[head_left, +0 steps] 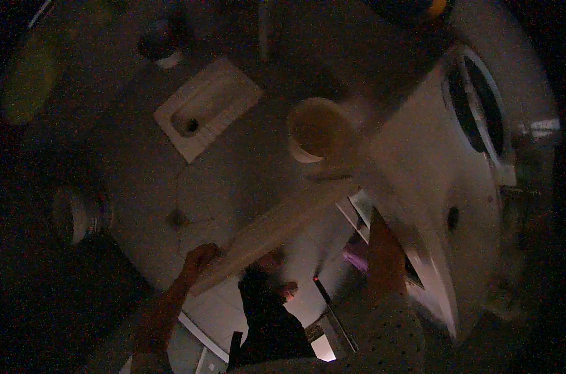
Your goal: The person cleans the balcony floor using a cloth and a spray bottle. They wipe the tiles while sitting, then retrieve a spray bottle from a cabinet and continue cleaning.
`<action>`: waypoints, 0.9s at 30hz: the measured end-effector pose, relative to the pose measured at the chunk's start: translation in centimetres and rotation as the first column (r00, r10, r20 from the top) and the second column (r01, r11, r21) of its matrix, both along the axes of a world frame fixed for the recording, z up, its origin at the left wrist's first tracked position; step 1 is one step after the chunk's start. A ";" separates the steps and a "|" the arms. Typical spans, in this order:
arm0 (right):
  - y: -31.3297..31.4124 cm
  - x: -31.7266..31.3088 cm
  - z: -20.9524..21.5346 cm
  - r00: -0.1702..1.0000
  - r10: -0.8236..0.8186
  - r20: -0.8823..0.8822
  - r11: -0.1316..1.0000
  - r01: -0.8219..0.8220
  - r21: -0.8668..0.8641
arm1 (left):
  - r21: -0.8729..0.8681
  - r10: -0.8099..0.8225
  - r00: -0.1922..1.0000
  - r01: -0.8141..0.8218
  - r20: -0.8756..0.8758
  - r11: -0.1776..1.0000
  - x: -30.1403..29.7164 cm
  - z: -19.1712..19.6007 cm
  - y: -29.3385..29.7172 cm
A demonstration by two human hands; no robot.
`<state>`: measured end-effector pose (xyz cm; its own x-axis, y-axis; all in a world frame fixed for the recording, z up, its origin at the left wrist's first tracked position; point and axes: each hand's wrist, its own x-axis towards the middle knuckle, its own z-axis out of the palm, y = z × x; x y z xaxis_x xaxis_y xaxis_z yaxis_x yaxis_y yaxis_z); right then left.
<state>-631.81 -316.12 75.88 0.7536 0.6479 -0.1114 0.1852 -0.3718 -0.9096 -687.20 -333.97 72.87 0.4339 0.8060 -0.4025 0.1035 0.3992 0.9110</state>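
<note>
The scene is very dark. My left hand [202,257], fingers curled, is up against the near end of a long pale panel [277,221]. Whether it grips the panel edge is too dim to make out. My right forearm [388,255] comes out of a dotted sleeve and reaches up toward a large white surface [414,156]; its hand is lost in shadow and blur. Just beyond the panel's far end stands a round pale bucket [320,128]. In the gap below the panel is a black-clothed shape [270,324], its upper end blurred.
A squat toilet pan [233,106] is set in the tiled floor, with a floor drain [177,218] nearer. At right is a dark oval with a pale rim [476,103]. A whitish round container [78,215] stands at left. Below lies something purple [356,258] beside a thin dark bar [334,311].
</note>
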 end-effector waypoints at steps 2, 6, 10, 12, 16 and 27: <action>-2.4 -3.4 -3.9 0.998 -0.014 -0.057 1.000 0.013 -0.018 | 0.009 0.004 0.996 -0.003 -0.091 1.000 -4.3 -0.3 -3.1; 0.3 -0.6 -3.9 0.997 -0.073 0.017 0.997 0.073 0.022 | 0.037 0.034 0.996 -0.031 -0.079 0.999 -0.1 -2.4 3.1; -2.8 -2.4 -6.7 0.993 -0.114 0.009 0.993 0.114 0.023 | 0.069 0.041 0.992 -0.033 -0.120 0.997 -1.6 -2.7 0.1; -3.3 -4.4 -7.4 0.994 -0.113 -0.003 0.993 0.113 0.039 | 0.030 0.130 0.981 -0.127 -0.144 0.991 -3.6 -3.8 -2.3; -4.5 -6.9 -8.7 0.992 -0.124 -0.001 0.990 0.123 0.066 | 0.211 0.089 0.928 -0.012 -0.361 0.977 -4.5 -2.7 -4.0; -16.1 -14.2 -13.3 0.983 -0.179 -0.027 0.975 0.181 0.125 | 0.245 0.073 0.899 0.040 -0.432 0.969 -4.2 1.6 -3.7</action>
<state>-646.04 -332.27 62.55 0.8580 0.5113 -0.0493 0.1116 -0.2793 -0.9537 -691.44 -337.69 74.47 0.2464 0.9079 -0.3392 0.5061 0.1780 0.8439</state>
